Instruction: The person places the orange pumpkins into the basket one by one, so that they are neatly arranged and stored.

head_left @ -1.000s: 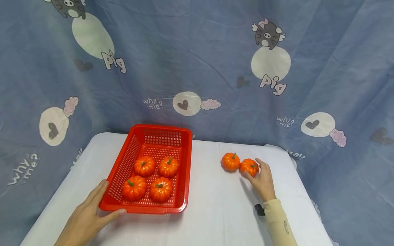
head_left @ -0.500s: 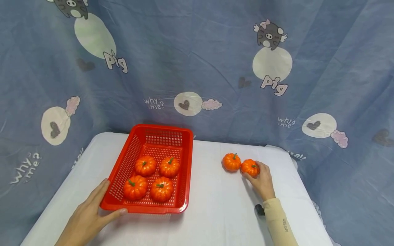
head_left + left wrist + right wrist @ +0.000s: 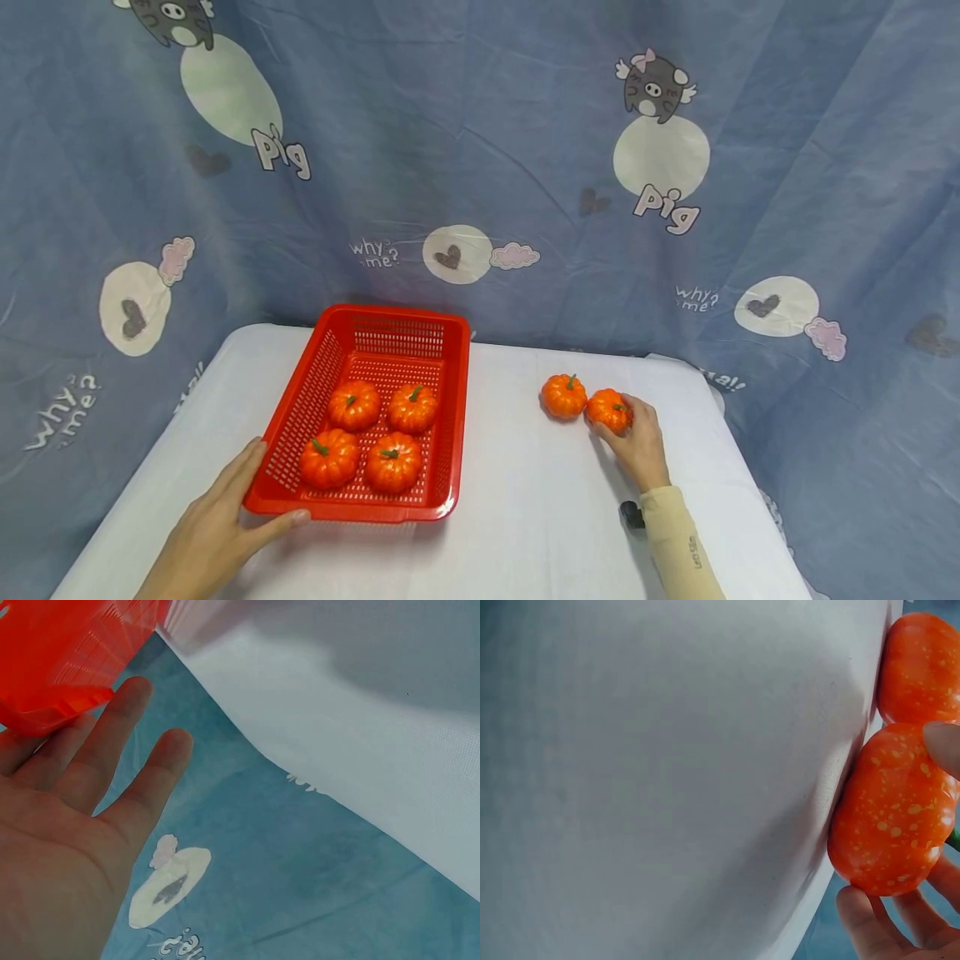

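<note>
Four fingers and thumb of my left hand (image 3: 213, 521) spread around the near left corner of a red plastic basket (image 3: 352, 510). In the left wrist view those fingers (image 3: 124, 712) look mostly straight at the basket's edge. Several small orange pumpkins (image 3: 393, 461) with green stems sit inside the basket. On the right side of the table, my right hand (image 3: 641, 442) holds another small pumpkin (image 3: 607, 409) between thumb and fingers. The right wrist view shows this speckled pumpkin (image 3: 892, 814) close to the white surface. Beside it, farther left, is a loose pumpkin (image 3: 563, 397).
A white cloth covers the table (image 3: 517, 483). Behind and around it hangs a blue printed curtain (image 3: 540, 167). A small black object (image 3: 632, 514) shows by the right sleeve (image 3: 678, 537). The basket stands on the table's left half.
The right fingers have closed in on the far right pumpkin. The left hand, basket and other pumpkins have stayed in place; the whole view shifted slightly.
</note>
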`<state>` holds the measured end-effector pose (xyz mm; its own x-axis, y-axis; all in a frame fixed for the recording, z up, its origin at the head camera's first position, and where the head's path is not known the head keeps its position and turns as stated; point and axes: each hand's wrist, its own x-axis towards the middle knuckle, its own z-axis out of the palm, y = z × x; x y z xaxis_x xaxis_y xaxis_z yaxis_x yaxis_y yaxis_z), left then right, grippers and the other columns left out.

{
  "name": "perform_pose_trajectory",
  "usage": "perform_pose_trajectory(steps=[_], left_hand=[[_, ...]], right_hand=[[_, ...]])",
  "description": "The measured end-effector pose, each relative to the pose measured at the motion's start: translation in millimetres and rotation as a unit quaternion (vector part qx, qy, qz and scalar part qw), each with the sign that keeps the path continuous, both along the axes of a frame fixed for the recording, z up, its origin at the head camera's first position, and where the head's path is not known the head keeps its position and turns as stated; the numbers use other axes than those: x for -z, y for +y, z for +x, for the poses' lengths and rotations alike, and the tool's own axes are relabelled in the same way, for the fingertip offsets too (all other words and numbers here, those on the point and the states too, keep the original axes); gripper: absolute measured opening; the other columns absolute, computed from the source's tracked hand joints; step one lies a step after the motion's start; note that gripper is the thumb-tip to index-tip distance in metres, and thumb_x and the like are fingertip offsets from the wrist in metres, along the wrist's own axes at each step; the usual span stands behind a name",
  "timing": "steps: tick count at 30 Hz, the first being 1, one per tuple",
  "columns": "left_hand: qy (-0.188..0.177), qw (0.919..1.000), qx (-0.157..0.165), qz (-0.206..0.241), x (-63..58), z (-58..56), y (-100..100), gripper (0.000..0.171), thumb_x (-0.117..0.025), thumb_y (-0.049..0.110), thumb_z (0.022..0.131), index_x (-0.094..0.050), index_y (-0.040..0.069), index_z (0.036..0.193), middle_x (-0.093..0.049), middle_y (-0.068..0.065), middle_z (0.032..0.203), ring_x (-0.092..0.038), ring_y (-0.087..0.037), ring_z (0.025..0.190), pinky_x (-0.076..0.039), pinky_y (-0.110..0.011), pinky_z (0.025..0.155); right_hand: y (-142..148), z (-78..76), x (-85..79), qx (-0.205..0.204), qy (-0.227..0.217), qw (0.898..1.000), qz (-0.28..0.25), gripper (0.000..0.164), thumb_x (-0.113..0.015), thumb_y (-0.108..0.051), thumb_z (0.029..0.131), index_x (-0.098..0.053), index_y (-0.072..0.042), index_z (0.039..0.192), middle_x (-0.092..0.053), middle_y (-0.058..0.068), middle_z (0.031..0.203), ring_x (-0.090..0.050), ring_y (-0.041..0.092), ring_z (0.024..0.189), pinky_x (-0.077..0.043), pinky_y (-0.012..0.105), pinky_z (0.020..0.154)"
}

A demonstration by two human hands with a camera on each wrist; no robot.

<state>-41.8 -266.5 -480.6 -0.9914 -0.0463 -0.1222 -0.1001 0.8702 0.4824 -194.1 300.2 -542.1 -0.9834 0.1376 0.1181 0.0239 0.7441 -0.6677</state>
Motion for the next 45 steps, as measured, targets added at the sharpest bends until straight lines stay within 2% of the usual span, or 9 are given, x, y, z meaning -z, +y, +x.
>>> perform_pose_trajectory(steps=[7,14,19,24,29,39,45], left_hand=[[0.004,1.0000,0.001,0.002,-0.4,1.0,-1,0.132,-0.063,0.084,0.074,-0.005,0.004,0.163,-0.021,-0.029,0.162,-0.036,-0.058,0.132,-0.034,-0.078,0.098],[0.006,1.0000,0.002,0.007,-0.9,1.6,-1,0.132,-0.063,0.084,0.074,-0.004,0.007,0.163,-0.020,-0.028,0.162,-0.035,-0.058,0.134,-0.032,-0.078,0.100],[0.003,1.0000,0.001,0.005,-1.8,1.4,-1,0.132,-0.063,0.084,0.074,-0.004,0.006,0.163,-0.020,-0.029,0.162,-0.035,-0.058,0.134,-0.032,-0.078,0.100],[0.000,1.0000,0.002,0.006,-1.5,1.1,-1,0.133,-0.063,0.085,0.074,-0.004,0.006,0.163,-0.020,-0.030,0.162,-0.034,-0.058,0.134,-0.032,-0.078,0.100],[0.007,0.9999,0.004,0.007,-1.1,1.2,-1,0.132,-0.063,0.084,0.074,-0.005,0.006,0.163,-0.021,-0.029,0.162,-0.035,-0.058,0.134,-0.033,-0.078,0.100],[-0.002,1.0000,-0.001,0.004,-0.5,1.1,0,0.133,-0.063,0.085,0.074,-0.004,0.005,0.163,-0.021,-0.030,0.161,-0.035,-0.058,0.134,-0.032,-0.078,0.099],[-0.004,1.0000,-0.002,0.002,-0.7,0.6,0,0.133,-0.062,0.085,0.074,-0.003,0.006,0.163,-0.020,-0.030,0.162,-0.034,-0.058,0.134,-0.032,-0.078,0.099]], right_hand=[[-1,0.3,-1.4,-0.004,0.006,1.000,0.002,0.075,-0.082,-0.028,0.086,-0.045,-0.001,0.146,-0.042,0.025,0.144,-0.043,0.042,0.135,-0.034,0.056,0.117],[-1,1.7,-2.9,0.020,0.018,1.000,0.009,0.073,-0.084,-0.028,0.085,-0.048,-0.004,0.144,-0.044,0.023,0.145,-0.042,0.041,0.135,-0.033,0.057,0.117],[-1,2.8,-6.1,0.033,0.062,0.998,0.003,0.071,-0.086,-0.026,0.083,-0.051,-0.004,0.141,-0.047,0.021,0.142,-0.045,0.040,0.131,-0.037,0.057,0.114],[-3,3.0,-9.6,0.039,0.120,0.992,0.002,0.069,-0.089,-0.025,0.078,-0.058,-0.004,0.136,-0.053,0.021,0.133,-0.053,0.038,0.120,-0.048,0.054,0.102],[-8,2.9,-15.2,0.036,0.146,0.989,0.002,0.070,-0.091,-0.023,0.076,-0.060,-0.004,0.135,-0.055,0.020,0.127,-0.055,0.037,0.113,-0.051,0.051,0.095],[-21,2.3,-28.0,0.007,0.197,0.980,-0.006,0.071,-0.092,-0.018,0.073,-0.061,-0.005,0.135,-0.057,0.019,0.125,-0.057,0.034,0.111,-0.052,0.049,0.093],[-32,1.7,-34.1,-0.017,0.210,0.977,-0.016,0.072,-0.092,-0.016,0.072,-0.060,-0.005,0.136,-0.057,0.017,0.126,-0.057,0.030,0.113,-0.053,0.047,0.094]])
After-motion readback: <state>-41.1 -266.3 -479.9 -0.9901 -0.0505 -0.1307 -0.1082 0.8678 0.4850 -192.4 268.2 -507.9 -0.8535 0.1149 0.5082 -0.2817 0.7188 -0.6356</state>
